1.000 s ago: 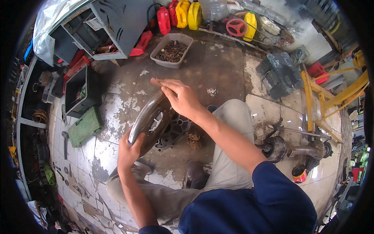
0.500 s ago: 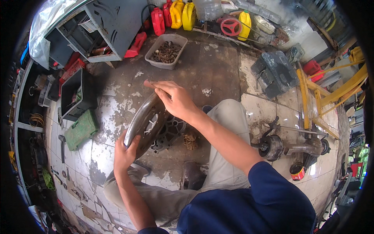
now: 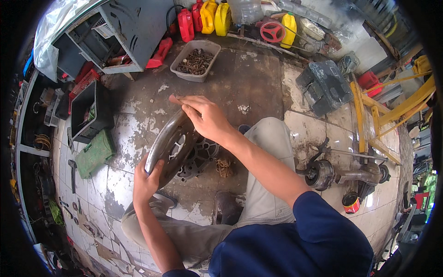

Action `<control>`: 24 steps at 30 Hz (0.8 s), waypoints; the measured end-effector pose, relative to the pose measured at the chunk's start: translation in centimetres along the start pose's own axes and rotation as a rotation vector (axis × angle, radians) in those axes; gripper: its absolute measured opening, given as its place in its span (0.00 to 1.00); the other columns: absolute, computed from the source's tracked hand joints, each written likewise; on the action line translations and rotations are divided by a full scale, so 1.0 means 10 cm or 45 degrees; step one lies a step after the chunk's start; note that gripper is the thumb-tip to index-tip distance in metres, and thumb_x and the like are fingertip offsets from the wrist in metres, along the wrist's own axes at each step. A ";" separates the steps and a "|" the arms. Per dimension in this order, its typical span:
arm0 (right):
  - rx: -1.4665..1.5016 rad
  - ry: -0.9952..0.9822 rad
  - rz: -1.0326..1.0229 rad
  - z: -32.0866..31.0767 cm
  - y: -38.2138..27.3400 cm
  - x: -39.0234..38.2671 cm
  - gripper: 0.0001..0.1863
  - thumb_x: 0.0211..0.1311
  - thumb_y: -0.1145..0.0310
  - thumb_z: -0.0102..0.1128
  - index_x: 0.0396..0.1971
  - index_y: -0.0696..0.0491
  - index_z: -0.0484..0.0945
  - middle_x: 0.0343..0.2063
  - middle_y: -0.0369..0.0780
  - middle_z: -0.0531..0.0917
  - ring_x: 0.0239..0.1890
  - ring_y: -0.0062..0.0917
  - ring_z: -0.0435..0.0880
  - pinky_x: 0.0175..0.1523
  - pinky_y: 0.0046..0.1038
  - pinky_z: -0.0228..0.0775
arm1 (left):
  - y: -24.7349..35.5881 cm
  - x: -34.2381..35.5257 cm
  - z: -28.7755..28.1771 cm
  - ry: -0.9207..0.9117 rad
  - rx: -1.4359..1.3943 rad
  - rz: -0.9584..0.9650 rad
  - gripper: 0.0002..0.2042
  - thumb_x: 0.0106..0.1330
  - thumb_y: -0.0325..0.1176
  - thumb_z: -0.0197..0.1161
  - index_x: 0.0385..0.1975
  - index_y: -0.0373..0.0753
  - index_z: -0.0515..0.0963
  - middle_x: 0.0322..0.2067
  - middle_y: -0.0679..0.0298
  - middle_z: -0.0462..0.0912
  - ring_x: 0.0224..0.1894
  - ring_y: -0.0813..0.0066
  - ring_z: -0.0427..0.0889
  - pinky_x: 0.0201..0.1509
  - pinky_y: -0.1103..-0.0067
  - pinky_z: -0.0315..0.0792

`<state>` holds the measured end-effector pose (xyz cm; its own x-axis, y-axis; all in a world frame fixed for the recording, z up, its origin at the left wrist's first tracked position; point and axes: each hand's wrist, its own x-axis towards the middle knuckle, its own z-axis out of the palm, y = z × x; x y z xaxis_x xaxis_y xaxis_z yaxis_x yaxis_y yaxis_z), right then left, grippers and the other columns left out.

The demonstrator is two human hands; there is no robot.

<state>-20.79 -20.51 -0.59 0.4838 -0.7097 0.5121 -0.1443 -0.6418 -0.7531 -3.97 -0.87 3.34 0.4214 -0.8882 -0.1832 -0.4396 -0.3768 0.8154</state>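
Observation:
My left hand point(image 3: 146, 182) is closed round the lower left edge of a worn, dish-shaped metal ring with cutouts point(image 3: 164, 154), which it holds tilted upright. My right hand point(image 3: 205, 117) rests at the ring's upper edge, fingers together on a small reddish piece point(image 3: 174, 99) that I cannot make out clearly. Beneath the ring, partly hidden by it, lies a dark metal plate with holes point(image 3: 198, 161), with a crumpled brown rag point(image 3: 224, 168) beside it between my legs.
A bin of rusty parts point(image 3: 194, 62) sits ahead. At left are a black crate point(image 3: 92, 117), green case point(image 3: 94, 154) and steel cabinet point(image 3: 138, 27). At right are an axle assembly point(image 3: 344, 177), open tin point(image 3: 350, 203), dark case point(image 3: 323, 87) and yellow stand point(image 3: 362, 124). Jugs point(image 3: 223, 18) line the back.
The whole view has shifted slightly left since a second ago, hands and ring with it. Both hands keep about the same places on the ring.

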 end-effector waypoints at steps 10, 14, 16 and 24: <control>0.038 0.032 0.191 -0.05 -0.02 0.04 0.15 0.74 0.65 0.54 0.48 0.57 0.85 0.47 0.48 0.86 0.52 0.43 0.83 0.57 0.39 0.75 | -0.06 0.00 0.01 0.016 -0.031 0.111 0.14 0.68 0.34 0.64 0.46 0.30 0.79 0.24 0.64 0.77 0.29 0.77 0.70 0.34 0.76 0.68; 0.121 0.044 0.108 -0.02 -0.08 0.03 0.14 0.74 0.66 0.54 0.49 0.55 0.85 0.47 0.49 0.86 0.52 0.43 0.84 0.58 0.38 0.74 | -0.01 -0.02 0.03 0.058 -0.038 0.092 0.14 0.67 0.35 0.64 0.46 0.30 0.79 0.24 0.64 0.77 0.28 0.78 0.70 0.34 0.76 0.68; 0.151 0.026 0.060 -0.06 -0.13 0.06 0.14 0.74 0.66 0.54 0.50 0.55 0.85 0.46 0.49 0.86 0.51 0.44 0.84 0.57 0.37 0.74 | -0.02 -0.01 0.02 0.075 -0.061 0.136 0.15 0.67 0.35 0.65 0.47 0.31 0.79 0.23 0.64 0.77 0.26 0.78 0.71 0.32 0.76 0.68; 0.136 -0.008 0.169 -0.01 -0.08 0.02 0.15 0.73 0.64 0.56 0.48 0.59 0.84 0.46 0.50 0.87 0.50 0.42 0.85 0.54 0.36 0.75 | 0.01 -0.04 0.00 0.013 -0.083 0.014 0.14 0.68 0.37 0.65 0.44 0.32 0.79 0.21 0.63 0.77 0.24 0.77 0.73 0.30 0.74 0.69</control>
<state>-20.67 -20.13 0.17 0.4717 -0.7844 0.4027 -0.1148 -0.5074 -0.8540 -4.20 -0.61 3.47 0.4252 -0.8892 -0.1687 -0.3915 -0.3488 0.8515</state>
